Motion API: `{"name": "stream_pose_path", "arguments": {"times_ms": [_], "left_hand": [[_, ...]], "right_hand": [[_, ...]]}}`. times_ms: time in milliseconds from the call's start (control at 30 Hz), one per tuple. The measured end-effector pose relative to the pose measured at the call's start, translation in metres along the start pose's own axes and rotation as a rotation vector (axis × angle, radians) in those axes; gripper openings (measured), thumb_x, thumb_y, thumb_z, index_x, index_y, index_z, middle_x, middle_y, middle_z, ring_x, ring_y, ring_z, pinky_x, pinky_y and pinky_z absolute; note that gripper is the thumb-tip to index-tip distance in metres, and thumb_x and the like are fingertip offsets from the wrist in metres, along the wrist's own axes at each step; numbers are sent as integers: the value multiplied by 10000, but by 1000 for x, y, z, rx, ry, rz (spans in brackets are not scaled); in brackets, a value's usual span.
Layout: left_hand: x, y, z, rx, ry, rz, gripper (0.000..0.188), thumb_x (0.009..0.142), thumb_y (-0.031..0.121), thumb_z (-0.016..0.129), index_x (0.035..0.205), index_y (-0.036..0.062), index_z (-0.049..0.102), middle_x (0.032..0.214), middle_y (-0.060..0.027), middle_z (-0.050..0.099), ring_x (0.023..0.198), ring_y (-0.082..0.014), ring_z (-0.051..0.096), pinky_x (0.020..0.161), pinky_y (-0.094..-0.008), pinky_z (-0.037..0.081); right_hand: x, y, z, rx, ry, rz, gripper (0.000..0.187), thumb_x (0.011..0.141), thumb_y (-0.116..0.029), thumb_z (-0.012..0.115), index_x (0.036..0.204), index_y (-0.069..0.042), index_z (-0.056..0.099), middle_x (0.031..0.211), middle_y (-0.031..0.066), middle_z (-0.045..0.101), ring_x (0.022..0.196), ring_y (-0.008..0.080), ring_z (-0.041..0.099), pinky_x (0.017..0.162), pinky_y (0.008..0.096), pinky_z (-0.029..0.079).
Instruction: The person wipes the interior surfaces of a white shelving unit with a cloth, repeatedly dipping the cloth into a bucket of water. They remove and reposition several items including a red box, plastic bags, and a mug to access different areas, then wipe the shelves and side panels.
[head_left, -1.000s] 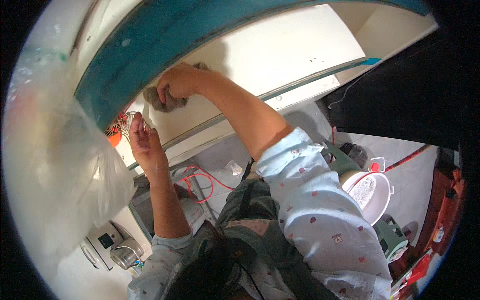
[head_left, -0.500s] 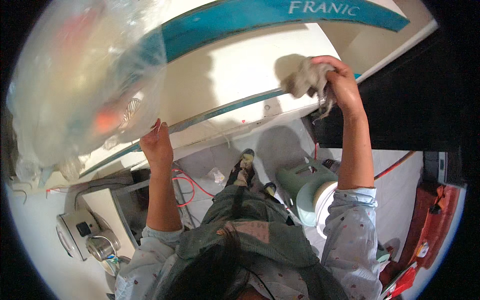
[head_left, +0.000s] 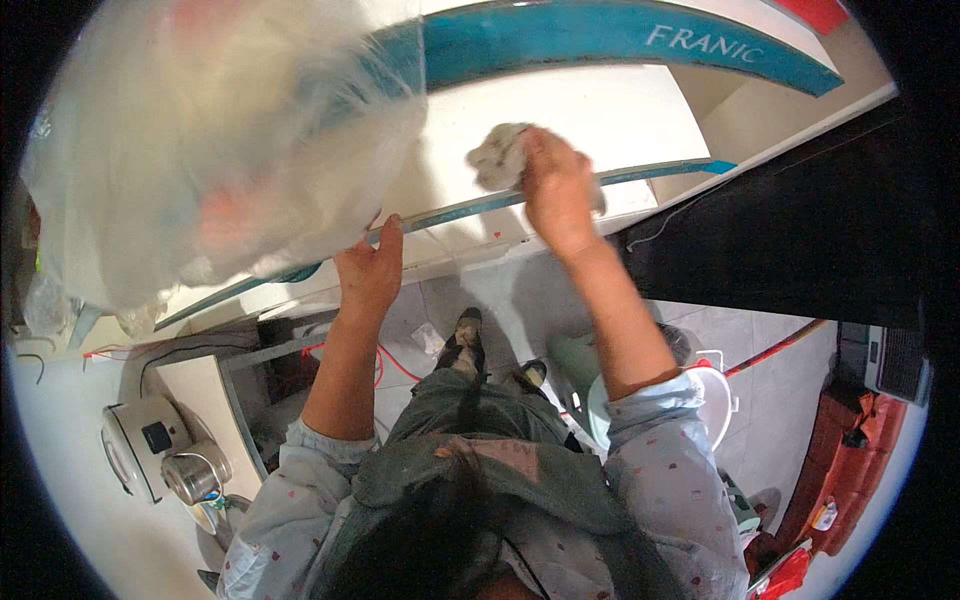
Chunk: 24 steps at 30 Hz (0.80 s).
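Observation:
My right hand [head_left: 560, 195] is closed round a crumpled greyish rag [head_left: 497, 155] above the white shelf board [head_left: 600, 115], near its teal front strip [head_left: 470, 207]. To the left, a large, bulging translucent plastic bag [head_left: 290, 190] covers much of the shelving, with blurred red and pale contents. At the bag's lower right edge is my left hand [head_left: 370, 270], thumb up. Its fingers are partly hidden by the bag and seem to grip its edge. A broad teal band [head_left: 560, 40] with white lettering curves along the upper board.
Below on the left are a white rice cooker [head_left: 145, 450] and a metal pot [head_left: 195, 475]. A white bucket [head_left: 712, 405] stands on the tiled floor under my right arm. A black panel [head_left: 770, 220] adjoins the shelf, and a red sofa [head_left: 850, 460] is at the far right.
My right hand has moved left with the rag, from the board's right end toward its middle. The left hand and the bag's edge have shifted right; the whole view has shifted somewhat too.

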<state>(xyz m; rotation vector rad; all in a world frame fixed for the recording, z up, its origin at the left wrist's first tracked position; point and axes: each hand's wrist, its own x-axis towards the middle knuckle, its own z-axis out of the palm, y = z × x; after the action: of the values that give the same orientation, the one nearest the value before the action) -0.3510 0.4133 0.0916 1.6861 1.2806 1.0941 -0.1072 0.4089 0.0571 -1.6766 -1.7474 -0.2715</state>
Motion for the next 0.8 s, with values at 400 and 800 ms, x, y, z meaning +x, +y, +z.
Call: {"name": "stream_pose_path", "arguments": {"times_ms": [400,800], "left_hand": [[17,-17,-27,133,-1,100,435,866,4,464,1300,30,460,1304,-120,505,1214,-213,467,1031,-343,340],[62,51,47,-60,-292,54,369,780,98,666,1132,34,575,988,-76,638,840,-153,608,788,-278,486]], "right_hand": [[4,-121,33,534,-321,-60,311,713,-52,556,1019,-39,608,1033,128,601,1049,297,519,905,424,361],[74,-5,-41,682,-427,271,375,796,-329,617,844,40,661,781,223,660,738,296,654,706,392,504]]}}
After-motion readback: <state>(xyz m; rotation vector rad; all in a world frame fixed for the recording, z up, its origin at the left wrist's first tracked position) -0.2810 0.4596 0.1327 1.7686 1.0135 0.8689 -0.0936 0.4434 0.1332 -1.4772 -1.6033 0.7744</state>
